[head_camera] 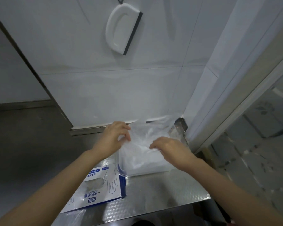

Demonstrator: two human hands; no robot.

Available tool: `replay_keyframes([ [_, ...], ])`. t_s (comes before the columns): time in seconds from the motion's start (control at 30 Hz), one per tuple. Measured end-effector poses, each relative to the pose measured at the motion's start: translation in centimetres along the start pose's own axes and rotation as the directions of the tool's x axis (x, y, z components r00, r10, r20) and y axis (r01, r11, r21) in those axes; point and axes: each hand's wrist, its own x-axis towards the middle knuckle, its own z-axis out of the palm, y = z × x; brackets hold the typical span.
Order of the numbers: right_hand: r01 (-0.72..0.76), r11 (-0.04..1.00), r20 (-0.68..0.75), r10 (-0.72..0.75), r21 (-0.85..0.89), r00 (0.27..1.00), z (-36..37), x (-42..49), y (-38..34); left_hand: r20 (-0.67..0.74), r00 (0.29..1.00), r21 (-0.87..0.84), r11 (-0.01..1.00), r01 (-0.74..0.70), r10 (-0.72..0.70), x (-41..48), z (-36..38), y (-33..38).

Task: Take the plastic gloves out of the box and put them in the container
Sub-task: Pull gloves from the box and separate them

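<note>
Left hand (116, 136) pinches the left edge of the plastic gloves (147, 132) between thumb and curled fingers, and the right hand (168, 149) curls its fingers onto the nearer side of the same bunch. A white tiled wall (88, 82) fills most of the view, with a pale frame (235, 79) running down its right side. Below lies the embossed steel counter (162, 193), its near edge cut off at the bottom. The box (103, 185), white and blue with a glove outline printed on top, lies flat on the counter, partly hidden under the left forearm; crumpled film shows in its opening. Just beyond it, at the back right corner, stands the clear container (144, 167). The gloves hang over its top as a blurred, see-through sheet that hides the rim, so how much is already inside is hard to make out. A white squeegee (122, 28) hangs high on the wall.
</note>
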Motion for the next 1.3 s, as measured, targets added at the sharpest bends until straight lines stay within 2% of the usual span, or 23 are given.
replay_keyframes([
  [0.03, -0.043, 0.999, 0.085, 0.043, -0.003, 0.995, 1.1, 0.1, 0.4, 0.082, 0.997, 0.104, 0.995, 0.001, -0.009, -0.1, 0.3, 0.1],
  [0.1, -0.081, 0.996, 0.168, 0.084, -0.023, 0.982, 2.7, 0.6, 1.0, 0.218, 0.975, 0.257, 0.966, -0.011, -0.047, -0.2, 1.0, 0.3],
  [0.23, -0.153, 0.988, 0.303, 0.151, -0.018, 0.941, 4.5, 1.6, 1.2, 0.399, 0.908, 0.434, 0.899, -0.064, -0.128, -0.1, 2.4, 0.4],
  [0.3, -0.202, 0.976, 0.406, 0.154, 0.077, 0.901, 4.5, 1.9, 1.5, 0.412, 0.898, 0.51, 0.856, -0.086, -0.156, -0.2, 2.8, 0.6],
  [0.37, -0.251, 0.94, 0.466, 0.12, 0.231, 0.877, 4.1, 2.2, 1.9, 0.361, 0.918, 0.525, 0.849, -0.056, -0.163, -0.3, 3.0, 1.2],
  [0.43, -0.293, 0.883, 0.37, 0.15, 0.367, 0.917, 3.3, 2.7, 1.9, 0.266, 0.951, 0.473, 0.881, 0.012, -0.156, -0.2, 3.2, 1.9],
  [0.5, -0.264, 0.875, 0.143, 0.225, 0.407, 0.964, 2.9, 3.3, 1.7, 0.207, 0.965, 0.412, 0.909, 0.063, -0.161, 0.0, 4.1, 2.4],
  [0.57, -0.191, 0.931, 0.006, 0.199, 0.31, 0.98, 3.1, 3.8, 1.4, 0.236, 0.953, 0.387, 0.918, 0.087, -0.189, 0.2, 5.5, 2.6],
  [0.6, -0.161, 0.956, 0.008, 0.164, 0.245, 0.986, 3.5, 4.1, 1.3, 0.272, 0.936, 0.388, 0.915, 0.107, -0.225, 0.3, 6.4, 2.5],
  [0.67, -0.145, 0.981, 0.123, 0.13, 0.129, 0.984, 4.7, 4.7, 1.6, 0.375, 0.875, 0.433, 0.893, 0.126, -0.306, 0.4, 7.9, 2.2],
  [0.77, -0.217, 0.976, 0.352, 0.194, 0.026, 0.916, 6.9, 5.5, 3.1, 0.514, 0.744, 0.519, 0.846, 0.127, -0.427, 0.5, 9.4, 1.6],
  [0.83, -0.245, 0.969, 0.42, 0.239, -0.039, 0.876, 7.9, 5.7, 4.0, 0.566, 0.671, 0.554, 0.824, 0.122, -0.48, 0.7, 10.0, 1.3],
  [0.93, -0.218, 0.969, 0.439, 0.247, -0.118, 0.864, 8.5, 5.9, 5.1, 0.61, 0.603, 0.572, 0.812, 0.114, -0.514, 0.9, 10.5, 0.9],
  [1.07, -0.13, 0.95, 0.435, 0.249, -0.285, 0.866, 8.5, 6.2, 6.2, 0.635, 0.567, 0.603, 0.795, 0.06, -0.524, 1.2, 11.1, 0.3],
  [1.3, -0.127, 0.963, 0.454, 0.226, -0.239, 0.862, 8.6, 6.1, 6.8, 0.645, 0.528, 0.673, 0.738, -0.05, -0.553, 1.3, 11.3, 0.2],
])
